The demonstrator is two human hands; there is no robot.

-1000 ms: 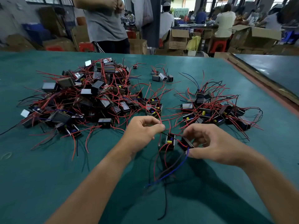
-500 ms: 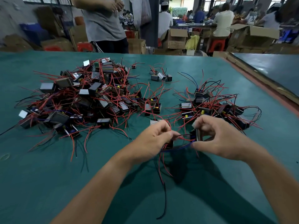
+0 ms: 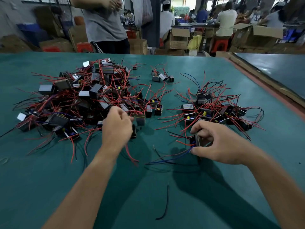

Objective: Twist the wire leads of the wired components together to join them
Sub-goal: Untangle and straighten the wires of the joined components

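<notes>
On the green table point(image 3: 49, 179), the large heap point(image 3: 79, 100) of wired components sprawls toward the left edge, and its red leads reach the left hand point(image 3: 117, 128). That hand's fingers are curled at the heap's right fringe, with a dark block point(image 3: 134, 132) peeking out beside them; blur hides whether they grip it. A loose black wire point(image 3: 165, 202) lies near the front edge. The right hand point(image 3: 219, 142) pinches a component point(image 3: 196, 140) between thumb and fingers, just in front of the smaller heap point(image 3: 214, 109). Its blue lead point(image 3: 173, 158) trails leftward over the table. A standing person point(image 3: 105, 25) is cut off beyond the far edge. Half a second ago the hands worked almost touching; now they are well apart.
</notes>
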